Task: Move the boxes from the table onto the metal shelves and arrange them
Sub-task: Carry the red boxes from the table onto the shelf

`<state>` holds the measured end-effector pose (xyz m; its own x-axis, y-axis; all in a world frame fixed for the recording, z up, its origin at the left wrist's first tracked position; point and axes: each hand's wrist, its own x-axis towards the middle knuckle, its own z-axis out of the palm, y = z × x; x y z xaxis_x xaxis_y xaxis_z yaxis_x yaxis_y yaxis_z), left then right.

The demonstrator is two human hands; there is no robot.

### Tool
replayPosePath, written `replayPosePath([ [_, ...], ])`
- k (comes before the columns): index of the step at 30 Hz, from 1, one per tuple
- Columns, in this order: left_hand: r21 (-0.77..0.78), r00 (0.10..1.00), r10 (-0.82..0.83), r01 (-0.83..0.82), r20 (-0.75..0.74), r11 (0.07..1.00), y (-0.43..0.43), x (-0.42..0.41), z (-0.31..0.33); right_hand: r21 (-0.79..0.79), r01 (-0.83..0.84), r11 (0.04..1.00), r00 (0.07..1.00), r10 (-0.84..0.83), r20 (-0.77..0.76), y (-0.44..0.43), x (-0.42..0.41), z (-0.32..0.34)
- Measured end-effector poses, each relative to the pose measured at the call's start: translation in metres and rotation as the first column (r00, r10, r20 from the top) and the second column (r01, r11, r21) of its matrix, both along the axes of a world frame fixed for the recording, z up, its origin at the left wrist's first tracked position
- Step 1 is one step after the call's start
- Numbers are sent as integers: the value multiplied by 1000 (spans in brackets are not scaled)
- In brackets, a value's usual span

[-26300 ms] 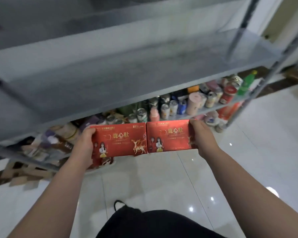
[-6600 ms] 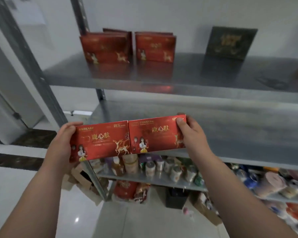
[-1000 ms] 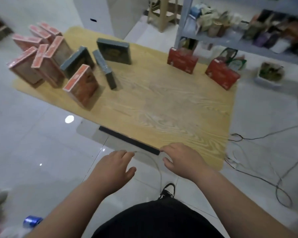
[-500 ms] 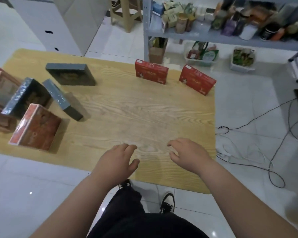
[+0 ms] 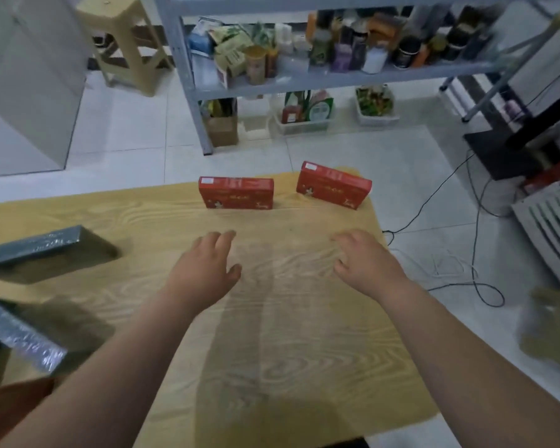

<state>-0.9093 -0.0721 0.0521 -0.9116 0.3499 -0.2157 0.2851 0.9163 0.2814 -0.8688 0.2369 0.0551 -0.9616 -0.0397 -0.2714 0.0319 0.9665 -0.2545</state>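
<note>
Two red boxes stand upright at the far edge of the wooden table [image 5: 298, 334]: one red box [image 5: 236, 193] faces me squarely, the other red box [image 5: 333, 185] sits angled near the far right corner. My left hand [image 5: 207, 270] and my right hand [image 5: 366, 260] hover over the table short of them, fingers relaxed, holding nothing. A dark green box [image 5: 42, 250] lies at the left, and another dark green box [image 5: 20, 337] sits at the near left edge, partly cut off.
Beyond the table stands a grey metal shelf [image 5: 304, 80] crowded with bottles and packets, with bins under it. A plastic stool [image 5: 126, 43] and a white cabinet [image 5: 26, 82] are at the back left. Cables [image 5: 450, 263] trail on the tiled floor to the right.
I have stepped closer to the table. Both empty hands have reached forward over it toward the two red boxes, which now look nearer. The pink boxes at the left have left the view.
</note>
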Motion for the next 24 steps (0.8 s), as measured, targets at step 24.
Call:
replayPosePath([
  [24,-182,998,-57,56,3,982,13,-93,-51,-312,250,917,967,-250,41,52,-73,-57],
])
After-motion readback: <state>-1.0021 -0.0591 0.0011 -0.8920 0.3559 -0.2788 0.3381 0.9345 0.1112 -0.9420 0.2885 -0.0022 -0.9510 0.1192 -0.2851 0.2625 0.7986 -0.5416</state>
